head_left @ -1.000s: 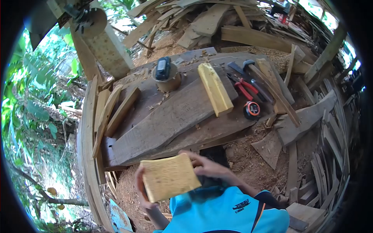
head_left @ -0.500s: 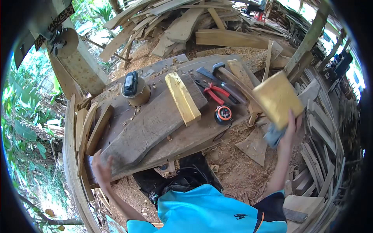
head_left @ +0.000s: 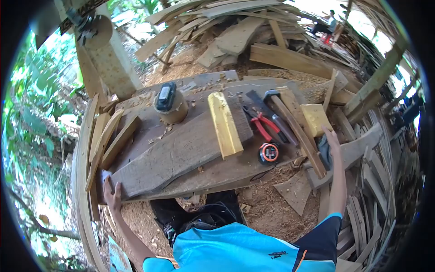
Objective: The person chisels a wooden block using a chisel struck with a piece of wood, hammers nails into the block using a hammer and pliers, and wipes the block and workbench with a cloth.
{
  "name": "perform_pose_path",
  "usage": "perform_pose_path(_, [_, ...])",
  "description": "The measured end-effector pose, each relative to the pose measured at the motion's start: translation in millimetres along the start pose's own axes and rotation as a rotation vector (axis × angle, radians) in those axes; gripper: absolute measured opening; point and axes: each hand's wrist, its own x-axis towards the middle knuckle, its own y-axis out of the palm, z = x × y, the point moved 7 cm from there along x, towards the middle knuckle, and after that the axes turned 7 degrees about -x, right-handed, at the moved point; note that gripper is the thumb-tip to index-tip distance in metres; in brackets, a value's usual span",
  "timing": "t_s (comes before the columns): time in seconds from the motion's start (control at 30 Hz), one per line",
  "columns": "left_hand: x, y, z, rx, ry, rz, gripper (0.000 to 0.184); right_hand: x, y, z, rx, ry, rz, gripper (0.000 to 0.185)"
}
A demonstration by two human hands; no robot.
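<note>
My right hand [head_left: 332,137] grips the lower right corner of a squarish yellow wooden block [head_left: 313,119], low at the right end of the bench beside the hammer [head_left: 297,131]. A grey-blue cloth [head_left: 324,152] lies just below that hand. My left hand [head_left: 112,190], fingers apart, is at the near left end of a dark, weathered plank [head_left: 176,152] and seems to touch its edge. Across the plank's far end lies a yellow wooden piece [head_left: 224,124]. Red-handled pliers [head_left: 262,124], a chisel [head_left: 285,129] and a round orange-and-black tape measure [head_left: 268,153] sit between it and the hammer.
A round container [head_left: 174,112] with a dark case on top stands at the back of the bench. Wood strips [head_left: 118,143] line the left edge. Stacked boards [head_left: 244,38] rise behind, and more offcuts [head_left: 367,195] lie right. A person [head_left: 332,22] sits far off.
My right hand has lowered the yellow block toward the bench's right end, beside the hammer. My left hand has come down to the plank's end. The view has shifted slightly.
</note>
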Motion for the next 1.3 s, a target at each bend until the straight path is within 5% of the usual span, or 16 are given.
perform_pose_path(0.1, [0,-2,1,0.003,0.004,-0.005,0.06,-2,-4,3,-0.248,0.019,0.07,0.058])
perform_pose_path(0.17, [-2,-2,-3,-0.023,-0.011,-0.013,0.061,7,-18,3,-0.759,0.141,0.078,0.063])
perform_pose_path(0.23, [-3,-3,-6,0.007,-0.028,-0.043,0.06,-1,-26,34,-0.791,-0.241,-0.198,0.071])
perform_pose_path(0.37, [-3,-2,1,-0.049,-0.013,-0.102,0.054,-135,11,178,-0.44,-0.786,-0.256,0.069])
perform_pose_path(0.47, [-4,-2,0,-0.093,0.021,-0.136,0.046,-238,73,227,-0.147,-1.11,-0.189,0.063])
perform_pose_path(0.5, [-4,-3,0,-0.112,0.029,-0.154,0.045,-245,102,203,0.103,-0.982,-0.019,0.063])
perform_pose_path(0.6, [-8,-4,-1,-0.141,0.021,-0.204,0.042,-296,218,190,-0.267,-1.295,0.245,0.054])
perform_pose_path(0.67, [-9,-5,-5,-0.169,0.001,-0.24,0.04,-299,292,158,-0.599,-1.211,0.3,0.042])
perform_pose_path(0.7, [-9,-5,-3,-0.177,-0.001,-0.249,0.039,-294,319,134,-0.456,-1.039,0.279,0.034])
perform_pose_path(0.77, [-9,-7,-2,-0.181,0.065,-0.277,0.038,-309,331,134,-0.462,-1.038,-0.065,0.03])
perform_pose_path(0.87, [-8,-7,-2,-0.174,0.044,-0.288,0.036,-335,361,141,-0.201,-0.974,0.324,0.026])
perform_pose_path(0.97, [-8,-7,0,-0.181,0.087,-0.3,0.034,-385,383,156,-0.034,-1.209,0.72,0.023])
perform_pose_path(1.0, [-8,-6,1,-0.177,0.096,-0.306,0.034,-383,382,154,0.069,-0.909,0.986,0.02])
perform_pose_path(1.13, [-9,-11,-4,-0.147,0.108,-0.337,0.033,-339,318,142,0.326,-0.448,0.587,0.024])
perform_pose_path(1.23, [-10,-12,-7,-0.155,0.119,-0.349,0.031,-305,243,132,0.581,-0.478,-0.034,0.035])
perform_pose_path(1.3, [-11,-12,-8,-0.168,0.123,-0.351,0.031,-300,207,133,0.672,-0.586,-0.258,0.036])
